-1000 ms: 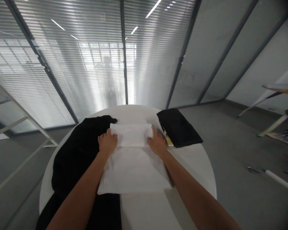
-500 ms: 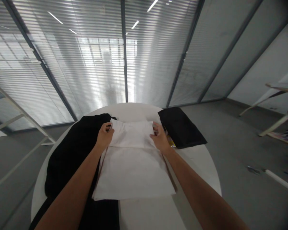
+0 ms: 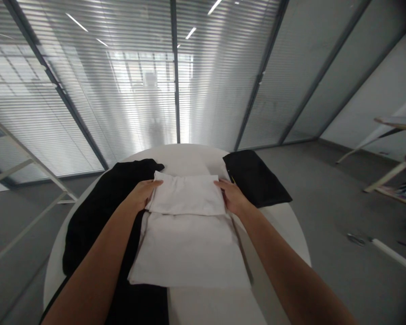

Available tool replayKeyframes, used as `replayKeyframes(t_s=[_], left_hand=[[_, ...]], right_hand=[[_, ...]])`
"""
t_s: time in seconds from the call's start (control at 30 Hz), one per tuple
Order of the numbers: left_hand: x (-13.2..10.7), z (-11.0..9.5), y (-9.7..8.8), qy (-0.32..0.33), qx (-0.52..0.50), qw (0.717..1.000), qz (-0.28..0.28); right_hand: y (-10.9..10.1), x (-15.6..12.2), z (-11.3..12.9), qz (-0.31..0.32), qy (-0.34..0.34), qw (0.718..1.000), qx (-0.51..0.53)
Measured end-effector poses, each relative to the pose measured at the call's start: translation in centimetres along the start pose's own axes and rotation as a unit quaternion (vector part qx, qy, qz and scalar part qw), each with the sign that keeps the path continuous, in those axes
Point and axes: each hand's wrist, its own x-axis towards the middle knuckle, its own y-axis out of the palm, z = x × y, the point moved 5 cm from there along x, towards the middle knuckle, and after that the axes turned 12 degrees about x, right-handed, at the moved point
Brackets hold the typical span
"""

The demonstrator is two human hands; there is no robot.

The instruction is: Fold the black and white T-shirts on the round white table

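A white cloth (image 3: 191,250), folded over in its far part, lies across the middle of the round white table (image 3: 291,234). I cannot make out what garment or item it is. At the fold's left side my left hand (image 3: 144,192) is closed on the cloth, thumb on top and fingers underneath. My right hand (image 3: 232,195) pinches the fold's right side the same way, its fingers mostly hidden below. The folded flap sits slightly raised between both hands.
Bunched black fabric (image 3: 98,212) covers the table's left side. A flat black pouch or folded cloth (image 3: 257,178) lies at the back right. Glass panels with blinds (image 3: 135,113) stand behind the table. A white metal frame (image 3: 37,167) is at left.
Both hands have drawn the folded flap slightly toward me, and their grip has shifted, with the thumbs now lying over the cloth. The black items have stayed in place.
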Motion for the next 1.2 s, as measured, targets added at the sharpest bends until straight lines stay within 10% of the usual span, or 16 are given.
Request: replayKeyframes(t_s=[0.1,0.33,0.5,0.7,1.2], left_hand=[[0.0,-0.5,0.2,0.042,-0.001,0.999,-0.003],[-1.2,-3.2,-0.4,0.209,0.104,0.972,-0.023],[-1.9,-4.3,-1.1,0.184,0.194,0.961,-0.065],[-1.4,-3.6,-0.9,0.147,0.128,0.980,-0.049],[-1.7,-3.7,-1.2,0.282,-0.032,0.959,-0.019]], right_hand=[[-0.1,-0.1,-0.4,-0.008,0.048,0.998,0.028],[-0.4,-0.2,2.9,0.021,-0.125,0.992,-0.015],[-0.7,-1.0,4.5,0.026,-0.182,0.975,-0.121],[-0.2,-2.2,4.9,-0.009,-0.249,0.941,-0.228],[-0.1,-2.5,5.1,0.046,-0.308,0.943,-0.119]])
